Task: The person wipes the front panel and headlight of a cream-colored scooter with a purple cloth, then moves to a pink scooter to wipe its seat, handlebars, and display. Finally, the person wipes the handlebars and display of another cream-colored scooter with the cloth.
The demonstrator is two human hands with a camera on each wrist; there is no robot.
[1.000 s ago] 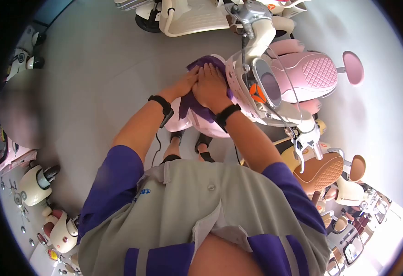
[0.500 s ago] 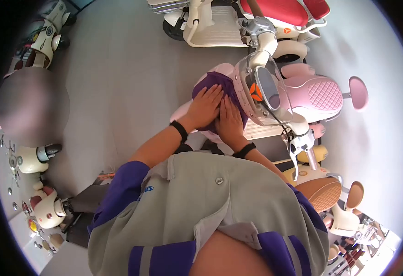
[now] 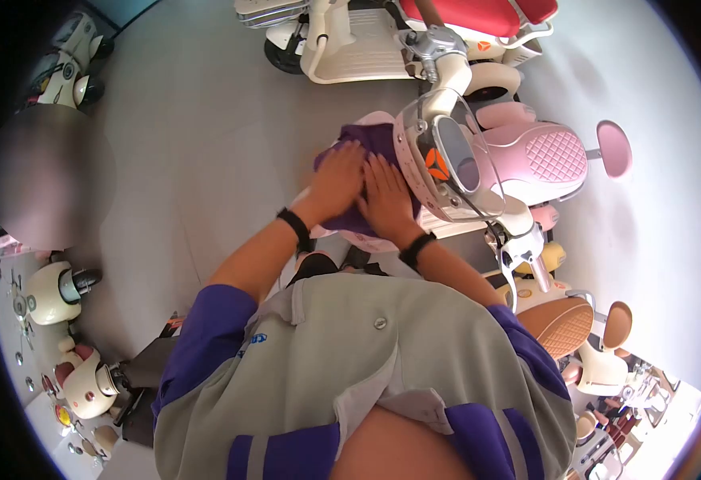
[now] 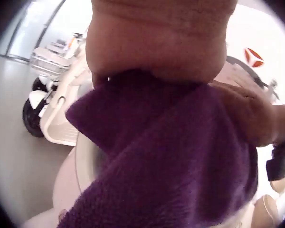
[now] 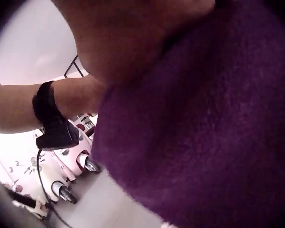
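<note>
Pressing down side by side, our left hand point(image 3: 338, 182) and right hand point(image 3: 387, 200) lie flat with straight fingers on the purple cloth point(image 3: 362, 144); neither grip curls round it. We see the cloth spread over the pink scooter's front panel point(image 3: 342, 232), just beside its clear windshield point(image 3: 454, 156).
</note>
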